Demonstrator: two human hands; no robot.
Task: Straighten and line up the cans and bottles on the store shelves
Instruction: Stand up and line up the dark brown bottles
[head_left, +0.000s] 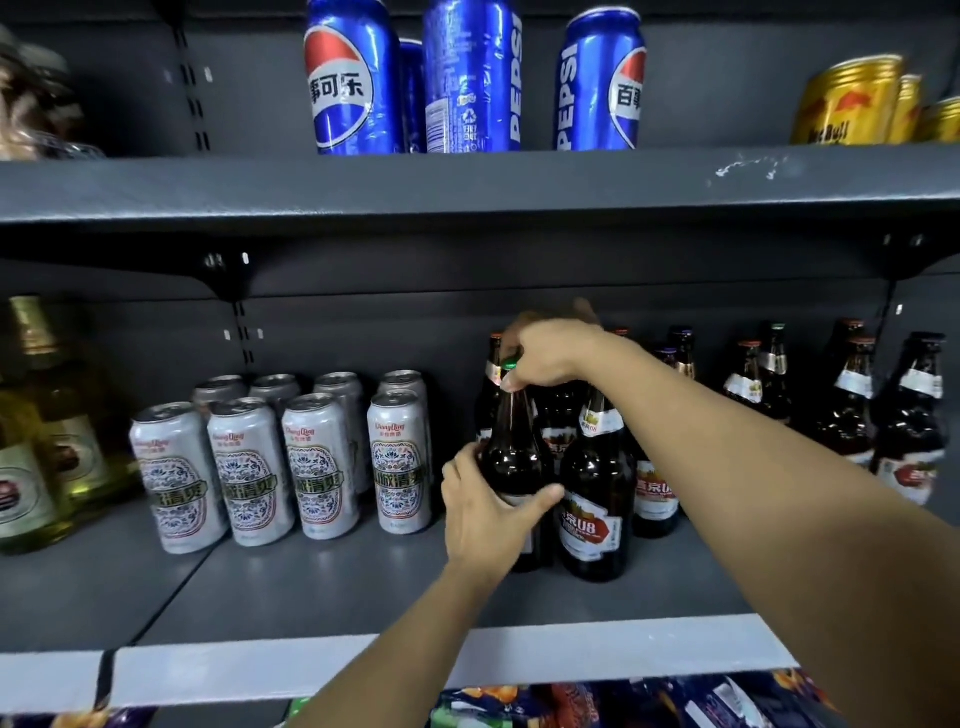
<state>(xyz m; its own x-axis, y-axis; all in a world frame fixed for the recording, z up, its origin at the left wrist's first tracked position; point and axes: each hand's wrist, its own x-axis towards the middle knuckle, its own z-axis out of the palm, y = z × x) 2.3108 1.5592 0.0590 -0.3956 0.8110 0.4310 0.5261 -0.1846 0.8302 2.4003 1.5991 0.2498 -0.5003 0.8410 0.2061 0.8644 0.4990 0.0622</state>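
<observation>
Two hands are engaged on one dark brown bottle (514, 457) at the centre of the frame, on the grey lower shelf (363, 587). The left hand (491, 512) is wrapped round the bottle's body at label height, thumb stretched across the front, while the right hand (545, 356) is pinched over the green cap (510, 364) from above. The bottle is stood upright at the front of its group, just beside a labelled bottle (597, 499) to its right, which faces forward with its red and white label showing. Little of the held bottle's own label can be seen, so a turn is probably called for: the body is best rotated by the lower hand while the cap is steadied from above, the base kept flat on the shelf so nothing is tipped against the neighbours. The front should then be brought level with the adjacent bottle. To the left of the frame, silver cans (311, 462) are set in two rows; across the upper middle, blue cans (467, 78) are turned at mismatched angles and appear to need facing later.
</observation>
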